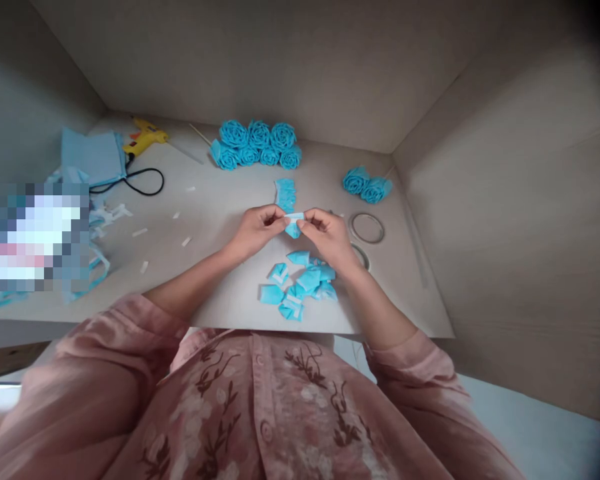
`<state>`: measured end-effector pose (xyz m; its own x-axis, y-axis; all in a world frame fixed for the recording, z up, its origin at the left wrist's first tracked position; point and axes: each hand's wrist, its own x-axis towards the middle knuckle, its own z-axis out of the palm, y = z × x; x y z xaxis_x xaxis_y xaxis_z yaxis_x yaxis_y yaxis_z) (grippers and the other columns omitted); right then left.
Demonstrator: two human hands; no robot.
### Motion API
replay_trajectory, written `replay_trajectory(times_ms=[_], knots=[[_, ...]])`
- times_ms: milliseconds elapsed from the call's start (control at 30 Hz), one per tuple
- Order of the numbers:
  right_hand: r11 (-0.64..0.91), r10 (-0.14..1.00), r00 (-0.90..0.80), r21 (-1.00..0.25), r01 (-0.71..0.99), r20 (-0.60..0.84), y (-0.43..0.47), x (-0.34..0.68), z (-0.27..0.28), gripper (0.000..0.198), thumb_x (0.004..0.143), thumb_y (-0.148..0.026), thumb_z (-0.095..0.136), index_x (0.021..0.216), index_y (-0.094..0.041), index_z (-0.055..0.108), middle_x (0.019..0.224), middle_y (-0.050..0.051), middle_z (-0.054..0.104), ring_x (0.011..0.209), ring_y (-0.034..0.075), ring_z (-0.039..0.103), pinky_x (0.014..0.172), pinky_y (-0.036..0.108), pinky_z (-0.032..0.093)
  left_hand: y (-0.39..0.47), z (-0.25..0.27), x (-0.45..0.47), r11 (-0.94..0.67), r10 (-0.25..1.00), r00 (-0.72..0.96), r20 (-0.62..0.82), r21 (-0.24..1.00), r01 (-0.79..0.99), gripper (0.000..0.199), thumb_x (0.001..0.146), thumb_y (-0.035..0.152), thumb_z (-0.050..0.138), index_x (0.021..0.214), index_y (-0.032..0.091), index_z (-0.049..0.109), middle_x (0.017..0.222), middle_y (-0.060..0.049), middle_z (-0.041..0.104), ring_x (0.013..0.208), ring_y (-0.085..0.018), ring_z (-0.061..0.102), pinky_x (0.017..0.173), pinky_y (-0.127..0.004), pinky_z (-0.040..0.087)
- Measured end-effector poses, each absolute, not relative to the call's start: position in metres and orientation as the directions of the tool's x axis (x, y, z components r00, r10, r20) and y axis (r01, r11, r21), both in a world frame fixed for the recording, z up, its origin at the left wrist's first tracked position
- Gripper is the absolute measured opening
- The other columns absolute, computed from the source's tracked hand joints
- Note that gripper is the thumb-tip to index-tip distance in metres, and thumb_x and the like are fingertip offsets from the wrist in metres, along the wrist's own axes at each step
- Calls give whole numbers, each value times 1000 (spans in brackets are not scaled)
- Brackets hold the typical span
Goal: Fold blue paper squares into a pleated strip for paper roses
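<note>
Between my left hand (260, 227) and my right hand (326, 233) is a small blue paper petal (293, 232) with a white strip along its upper edge. Both hands pinch it, one at each end of the strip, above the middle of the table. Just beyond my fingers lies a fringed blue strip (285, 193). On the near side, a loose pile of folded blue petals (307, 279) rests between my forearms, some showing white strips.
Blue paper roses (259, 135) stand in rows at the back; two more roses (367, 185) lie right. A yellow glue gun (147, 138), blue sheets (93, 157) and a black cord (150, 181) sit left. Tape rings (367, 228) lie by my right hand. Cardboard-like walls (505, 200) enclose the table.
</note>
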<state>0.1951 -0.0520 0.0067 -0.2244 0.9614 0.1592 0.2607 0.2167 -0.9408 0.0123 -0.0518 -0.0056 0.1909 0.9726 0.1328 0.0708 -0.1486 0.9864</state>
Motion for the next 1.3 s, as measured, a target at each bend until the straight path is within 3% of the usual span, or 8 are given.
replay_trajectory(times_ms=[267,500,600,733,867,1000,1300], knots=[[77,972,-228,-995,61,62,-48,198,1,23,81,-43,67,85,-20,73,78,1,71,73,15,64,77,30,51,-51,-4,10,-94,980,173,100,995,-43,35,76,50,72,72,17,60,62,2,51,59,-9,43,59,-24,34],[129,971,-215,-987,101,105,-44,199,-5,24,78,-43,73,84,-20,72,70,0,69,68,13,63,72,28,50,-49,-6,10,-103,978,175,112,993,-58,35,78,50,71,72,18,58,61,3,50,58,-9,43,59,-24,36],[184,973,-169,-969,166,156,-44,200,-7,21,81,-40,69,84,-19,72,69,-1,68,66,13,60,69,27,47,-48,-8,10,-155,982,99,161,986,-61,33,85,50,65,78,19,57,67,2,53,60,-10,46,60,-24,39],[251,966,-139,-924,287,219,-47,198,-4,17,82,-35,65,82,-19,72,70,-1,68,65,12,56,65,26,44,-52,-5,11,-330,944,24,330,938,108,25,89,40,62,77,18,59,68,1,54,63,-11,47,62,-25,39],[304,952,-141,-891,338,271,-53,194,2,16,83,-33,63,83,-20,72,75,0,71,67,13,59,67,26,46,-58,0,13,-502,856,90,508,779,375,12,86,24,63,77,17,68,73,-1,60,69,-13,52,66,-26,40],[347,937,-160,-865,362,309,-55,192,1,15,84,-31,64,83,-20,74,78,1,74,71,14,63,71,27,50,-58,-2,13,-536,827,136,545,693,482,9,88,23,66,88,19,74,76,-2,63,73,-14,56,71,-27,42],[443,897,-220,-781,441,385,-56,191,-1,13,86,-28,62,83,-22,73,85,2,78,77,17,69,78,30,54,-55,-7,10,-551,806,181,563,603,577,11,89,27,66,87,20,74,75,-3,65,77,-18,59,76,-31,43]])
